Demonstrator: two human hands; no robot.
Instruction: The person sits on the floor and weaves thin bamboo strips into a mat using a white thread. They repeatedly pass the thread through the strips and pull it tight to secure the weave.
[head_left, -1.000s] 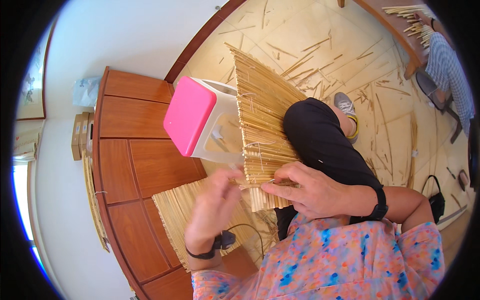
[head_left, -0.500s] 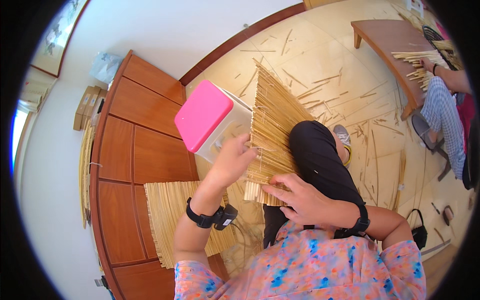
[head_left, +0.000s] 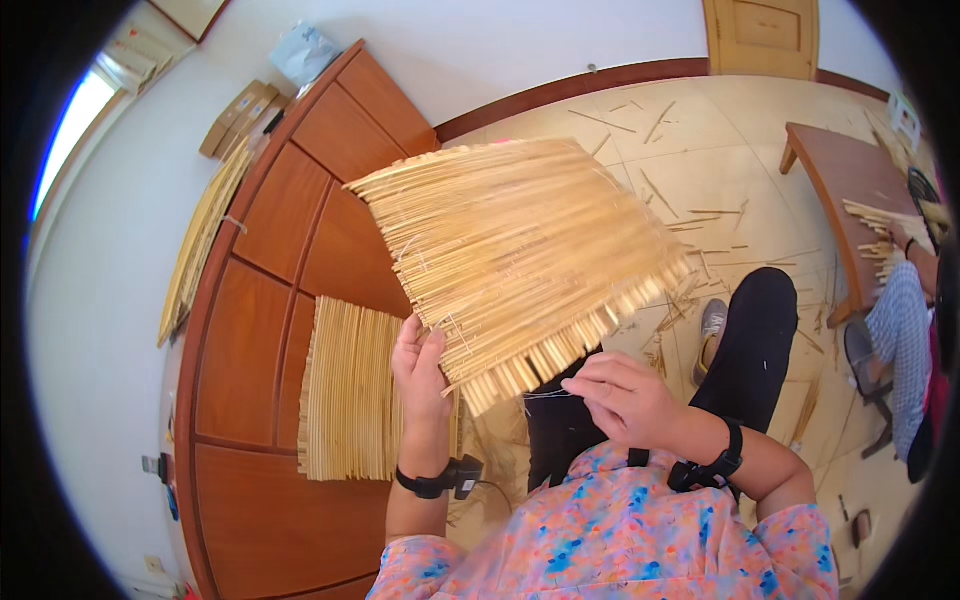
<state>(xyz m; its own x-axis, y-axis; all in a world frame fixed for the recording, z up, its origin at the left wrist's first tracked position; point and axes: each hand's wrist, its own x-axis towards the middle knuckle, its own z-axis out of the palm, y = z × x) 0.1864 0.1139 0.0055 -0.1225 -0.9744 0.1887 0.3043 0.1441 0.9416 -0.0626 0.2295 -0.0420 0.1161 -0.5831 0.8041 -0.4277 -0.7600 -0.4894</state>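
A mat of straw-coloured stalks is raised in front of me, tilted, its cut stalk ends along the near edge. My left hand grips its left edge near the lower corner, thumb on the upper face. Just off the near edge, my right hand has its fingertips pinched on a pale thin thread, which runs left towards the mat. Short white thread ends stick out along the mat's left side. The raised mat covers nearly all of the pink-lidded container behind it.
A second stalk mat leans against the brown wooden cabinet on my left. Loose stalks litter the tiled floor. At the right, another person's hand is among stalks on a low wooden bench.
The mat has swung up and left off my leg, showing its broad face. My left hand now grips its edge; my right hand has left the mat and pulled back with the thread.
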